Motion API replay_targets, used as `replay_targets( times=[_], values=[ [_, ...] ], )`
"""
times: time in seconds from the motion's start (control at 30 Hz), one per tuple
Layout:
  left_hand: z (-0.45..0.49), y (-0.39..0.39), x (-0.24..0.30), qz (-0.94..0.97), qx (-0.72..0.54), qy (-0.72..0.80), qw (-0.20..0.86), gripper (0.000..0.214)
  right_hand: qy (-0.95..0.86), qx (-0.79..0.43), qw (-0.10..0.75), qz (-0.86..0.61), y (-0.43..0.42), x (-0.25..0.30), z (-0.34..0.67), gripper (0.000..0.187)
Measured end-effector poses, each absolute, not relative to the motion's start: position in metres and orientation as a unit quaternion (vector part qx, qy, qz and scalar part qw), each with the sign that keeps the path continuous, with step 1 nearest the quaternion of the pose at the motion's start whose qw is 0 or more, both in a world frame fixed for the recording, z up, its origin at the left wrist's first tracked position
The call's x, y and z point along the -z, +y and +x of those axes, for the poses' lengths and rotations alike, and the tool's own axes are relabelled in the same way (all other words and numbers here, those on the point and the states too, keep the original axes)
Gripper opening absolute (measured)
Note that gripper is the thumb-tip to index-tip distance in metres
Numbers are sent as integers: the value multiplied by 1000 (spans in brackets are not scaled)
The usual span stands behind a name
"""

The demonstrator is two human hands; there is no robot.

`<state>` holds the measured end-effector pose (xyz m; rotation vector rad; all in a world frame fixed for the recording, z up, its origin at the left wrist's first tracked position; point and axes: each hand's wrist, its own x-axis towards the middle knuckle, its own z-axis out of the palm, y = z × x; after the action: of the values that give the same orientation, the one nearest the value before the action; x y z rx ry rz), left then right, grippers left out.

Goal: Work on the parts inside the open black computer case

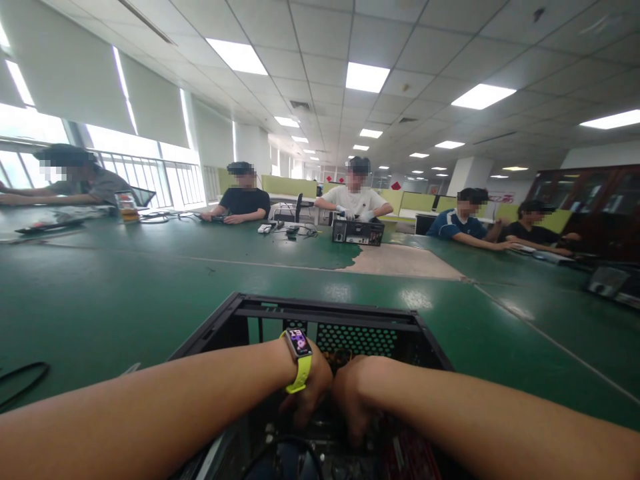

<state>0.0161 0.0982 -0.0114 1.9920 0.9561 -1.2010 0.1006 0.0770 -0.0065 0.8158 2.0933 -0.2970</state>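
Observation:
An open black computer case [330, 308] lies before me, and both my hands reach down inside it. My left hand [314, 390], below a watch [299, 353] with a yellow-green band, is close beside my right hand [353, 393]. Their fingers point down toward the dim parts at the case's bottom, blurred and partly hidden, so what they touch does not show. Behind the hands stands the perforated panel [357, 339] with orange-brown wires [340, 357] near it. A dark cable [285, 443] curves across the lower part of the interior, left of a dark red part [407, 453].
The case rests on a large green table [125, 287] with a bare beige patch [407, 260]. Across it, a person [355, 199] works at another computer case [358, 233]. Other people sit on both sides. A black cable [25, 383] lies at left, and a cup [127, 208] stands farther back.

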Motion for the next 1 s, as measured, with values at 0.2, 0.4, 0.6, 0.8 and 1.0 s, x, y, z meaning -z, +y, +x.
replay_targets(
  times=[0.2, 0.4, 0.6, 0.8, 1.0],
  values=[
    [15, 96, 9, 767, 435, 365, 297, 31, 835, 92, 439, 318, 73, -2, 100, 17],
    [18, 91, 0, 729, 460, 395, 319, 29, 829, 87, 462, 302, 76, 4, 99, 14],
    [21, 88, -8, 717, 479, 403, 307, 32, 840, 84, 446, 299, 76, 0, 98, 19],
    [15, 99, 11, 734, 458, 376, 333, 24, 858, 45, 403, 314, 72, -2, 99, 29],
    [12, 105, 23, 734, 438, 385, 348, 23, 842, 45, 435, 315, 72, -1, 98, 24]
  ],
)
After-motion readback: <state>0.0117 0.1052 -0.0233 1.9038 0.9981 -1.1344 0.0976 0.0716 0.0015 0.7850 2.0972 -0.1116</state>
